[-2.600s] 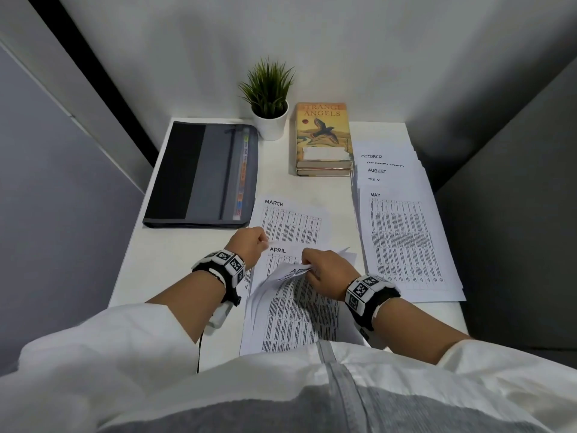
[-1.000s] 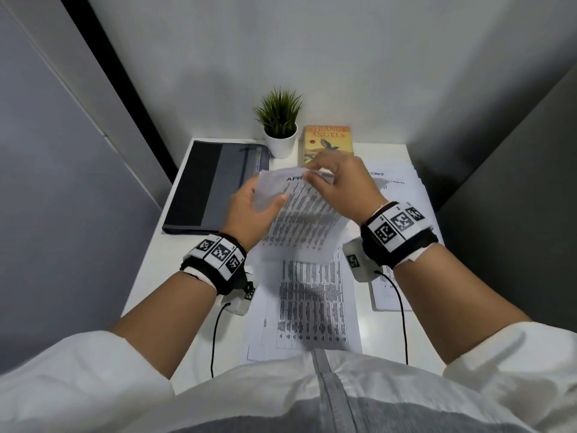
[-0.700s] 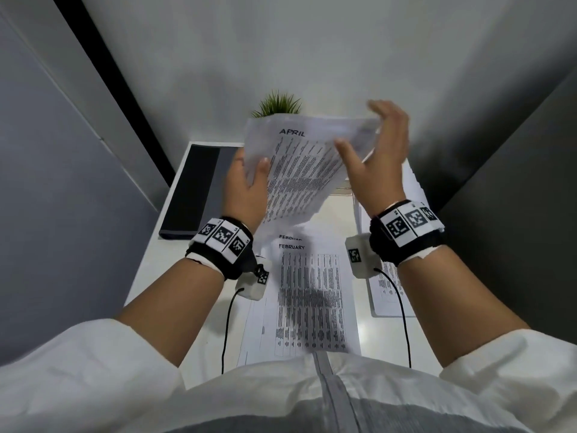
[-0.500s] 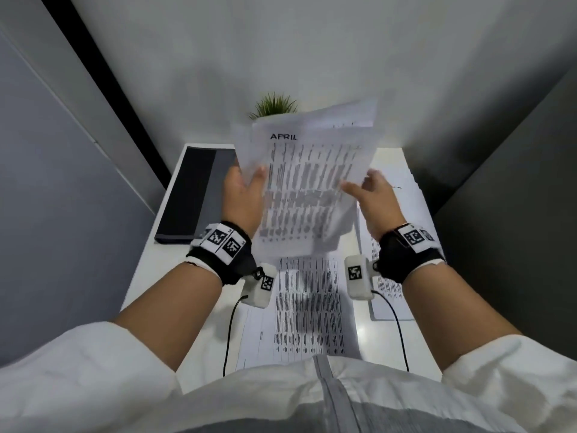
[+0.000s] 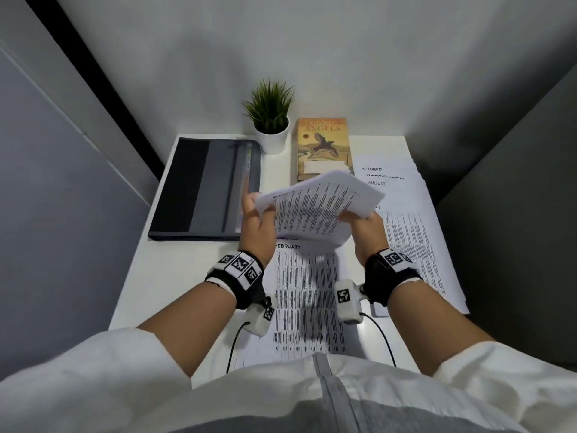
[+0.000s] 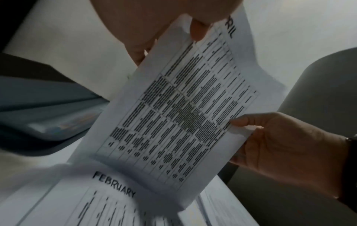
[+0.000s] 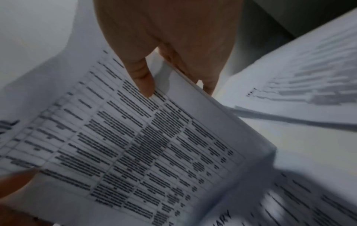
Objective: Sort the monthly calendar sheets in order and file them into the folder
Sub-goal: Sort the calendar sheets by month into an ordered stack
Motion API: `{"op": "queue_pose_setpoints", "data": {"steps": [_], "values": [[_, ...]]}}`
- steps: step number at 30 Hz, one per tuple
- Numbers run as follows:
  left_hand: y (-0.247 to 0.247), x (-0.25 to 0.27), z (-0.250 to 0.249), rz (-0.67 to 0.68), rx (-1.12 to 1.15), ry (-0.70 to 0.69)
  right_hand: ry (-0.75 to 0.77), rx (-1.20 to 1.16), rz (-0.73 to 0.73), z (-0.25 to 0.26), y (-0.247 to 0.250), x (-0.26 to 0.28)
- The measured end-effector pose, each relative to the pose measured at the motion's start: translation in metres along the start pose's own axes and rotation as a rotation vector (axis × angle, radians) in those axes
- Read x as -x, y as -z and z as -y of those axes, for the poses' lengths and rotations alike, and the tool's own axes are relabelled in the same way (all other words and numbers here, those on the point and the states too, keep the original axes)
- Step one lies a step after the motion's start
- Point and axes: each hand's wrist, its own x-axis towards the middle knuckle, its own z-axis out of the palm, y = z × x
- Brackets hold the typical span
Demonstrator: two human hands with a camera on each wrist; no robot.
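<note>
Head overhead; wrists close beneath sheets

Your left hand and right hand each pinch a side of a small bundle of white printed calendar sheets, held tilted above the white table. Under it lies the white sheet headed FEBRUARY. To the right is a fanned stack of white sheets, OCTOBER and AUGUST readable. The closed dark grey folder sits far left, beside the potted green plant and the orange paperback book.
</note>
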Motion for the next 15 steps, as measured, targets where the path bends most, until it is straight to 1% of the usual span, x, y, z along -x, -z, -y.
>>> {"op": "queue_pose_setpoints", "data": {"steps": [3, 5, 7, 9, 13, 15], "values": [[-0.007, -0.005, -0.007, -0.022, -0.025, 0.031, -0.014, -0.009, -0.025, -0.002, -0.009, -0.002], [-0.010, -0.010, -0.013, -0.033, 0.002, 0.035, 0.003, -0.021, -0.042, 0.004, -0.013, -0.006], [-0.011, -0.015, -0.017, -0.036, 0.040, 0.038, 0.027, -0.027, -0.035, 0.008, -0.014, -0.009], [-0.010, -0.018, -0.013, -0.042, 0.023, 0.040, 0.033, -0.013, -0.028, 0.006, -0.012, -0.013], [-0.013, -0.019, 0.005, -0.035, -0.067, 0.069, -0.058, 0.047, -0.019, -0.013, -0.011, -0.020], [-0.016, -0.022, 0.012, -0.004, -0.083, 0.118, -0.103, 0.089, -0.034, -0.019, -0.014, -0.024]]}}
